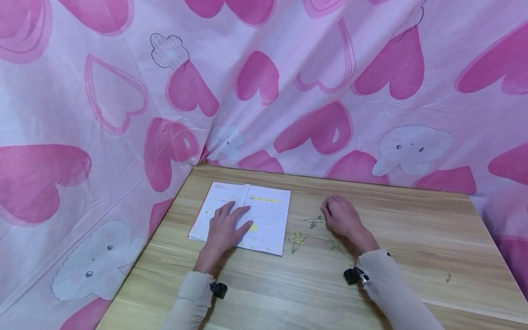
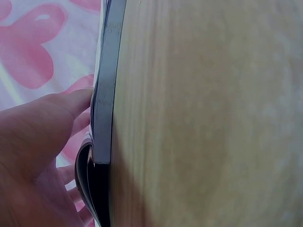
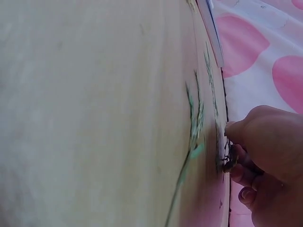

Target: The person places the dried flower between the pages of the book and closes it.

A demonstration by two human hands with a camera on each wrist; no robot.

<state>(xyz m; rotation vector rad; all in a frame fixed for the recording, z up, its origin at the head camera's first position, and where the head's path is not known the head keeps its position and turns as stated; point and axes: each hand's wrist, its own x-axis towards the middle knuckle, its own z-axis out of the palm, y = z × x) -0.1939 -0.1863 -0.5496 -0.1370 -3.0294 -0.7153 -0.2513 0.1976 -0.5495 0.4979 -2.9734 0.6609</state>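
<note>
My left hand (image 1: 224,229) rests with spread, straight fingers on an open book (image 1: 270,213) with printed pages and yellow markings. The left wrist view shows the book's edge (image 2: 105,90) beside the thumb. To the right of the book, my right hand (image 1: 343,216) has its fingers curled close to the table. It pinches a small dark plant piece (image 3: 230,160) between thumb and fingers, partly hidden. Near it lie a leafy green sprig (image 1: 315,222), a yellow flower cluster (image 1: 298,238) on a stem, and a thin green grassy sprig (image 1: 336,245).
The wooden table (image 1: 280,293) carries all of this. A small dried scrap (image 1: 448,277) lies at its right side. Pink heart-patterned cloth (image 1: 255,128) hangs along the back and left edges. Dark straps (image 1: 352,276) sit at the wrists.
</note>
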